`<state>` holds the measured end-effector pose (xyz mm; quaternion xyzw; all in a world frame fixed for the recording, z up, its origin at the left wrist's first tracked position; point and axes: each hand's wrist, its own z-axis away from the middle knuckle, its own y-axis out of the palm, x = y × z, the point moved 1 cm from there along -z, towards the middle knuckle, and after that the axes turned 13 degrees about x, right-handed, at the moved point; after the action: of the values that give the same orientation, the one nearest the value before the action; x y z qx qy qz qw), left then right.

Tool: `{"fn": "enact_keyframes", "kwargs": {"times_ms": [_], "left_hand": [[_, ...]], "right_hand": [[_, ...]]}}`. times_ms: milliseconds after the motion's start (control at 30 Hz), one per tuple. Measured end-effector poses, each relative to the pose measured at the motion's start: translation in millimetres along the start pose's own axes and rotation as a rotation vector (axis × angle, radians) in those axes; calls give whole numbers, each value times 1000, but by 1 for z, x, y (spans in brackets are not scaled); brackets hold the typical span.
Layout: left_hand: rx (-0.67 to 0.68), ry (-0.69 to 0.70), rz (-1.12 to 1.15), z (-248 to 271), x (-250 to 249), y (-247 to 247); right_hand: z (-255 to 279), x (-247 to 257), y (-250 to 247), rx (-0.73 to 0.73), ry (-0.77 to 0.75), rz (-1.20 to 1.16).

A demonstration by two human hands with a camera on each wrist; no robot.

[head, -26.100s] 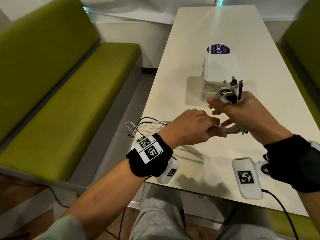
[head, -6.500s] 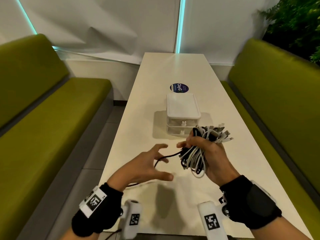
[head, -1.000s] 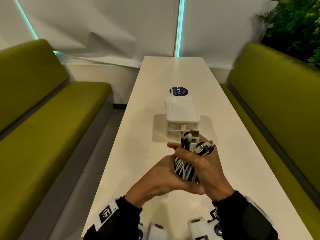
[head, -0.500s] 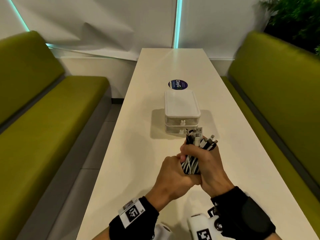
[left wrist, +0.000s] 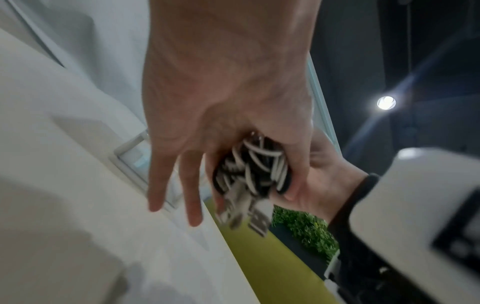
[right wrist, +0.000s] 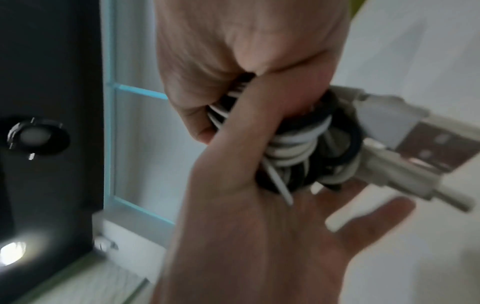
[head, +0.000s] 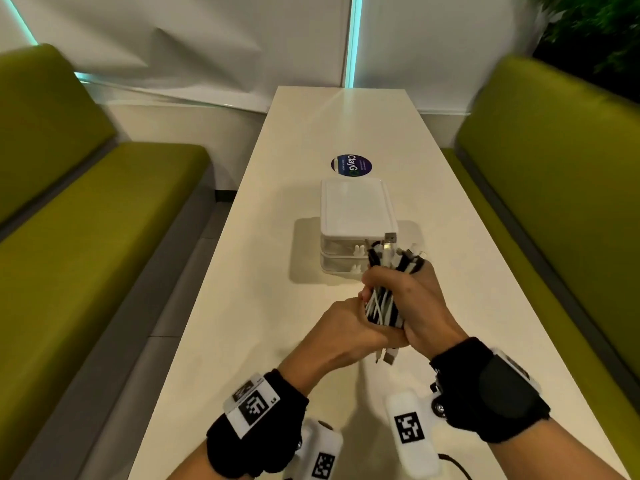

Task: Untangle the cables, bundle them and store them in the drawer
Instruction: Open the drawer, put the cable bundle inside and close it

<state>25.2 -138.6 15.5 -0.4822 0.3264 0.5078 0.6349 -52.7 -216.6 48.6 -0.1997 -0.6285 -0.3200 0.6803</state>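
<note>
A thick bundle of black and white cables (head: 383, 306) stands upright between both hands, above the white table (head: 256, 278). My right hand (head: 414, 299) grips it from the right, fingers curled round the coils. My left hand (head: 349, 323) holds the lower part, and in the right wrist view its thumb (right wrist: 259, 123) crosses the cable bundle (right wrist: 298, 148). Plug ends (head: 391, 249) stick out of the top, and one plug (head: 388, 356) hangs below. Just beyond stands the white drawer box (head: 355, 209), with both clear drawers closed. In the left wrist view two fingers (left wrist: 192, 195) point straight beside the cable bundle (left wrist: 249, 170).
A round dark sticker (head: 351, 165) lies on the table behind the box. Green benches run along the left (head: 104, 237) and right (head: 554, 202) sides. A plant (head: 595, 29) fills the top right corner.
My left hand has curled tighter round the lower part of the bundle. Both hands and the bundle have shifted slightly right, close to the front of the drawer box.
</note>
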Motion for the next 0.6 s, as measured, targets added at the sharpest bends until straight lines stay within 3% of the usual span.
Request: {"fn": "enact_keyframes", "kwargs": {"times_ms": [100,167,267,433,600], "left_hand": [[65,-7,20,-1,1,-9],[186,-18,-25,0,2,-19],[300,-135,-334,-6,7,-35],[-74,-219,-721,-46,14,-56],[-413,-297,-724,-82,17,-46]], "right_hand": [[-13,2,1,59,-3,155],[-18,3,2,89,-24,269],[-27,6,-8,66,-61,388],[-46,18,-38,56,-46,571],[-67,17,-54,151,50,796]]}}
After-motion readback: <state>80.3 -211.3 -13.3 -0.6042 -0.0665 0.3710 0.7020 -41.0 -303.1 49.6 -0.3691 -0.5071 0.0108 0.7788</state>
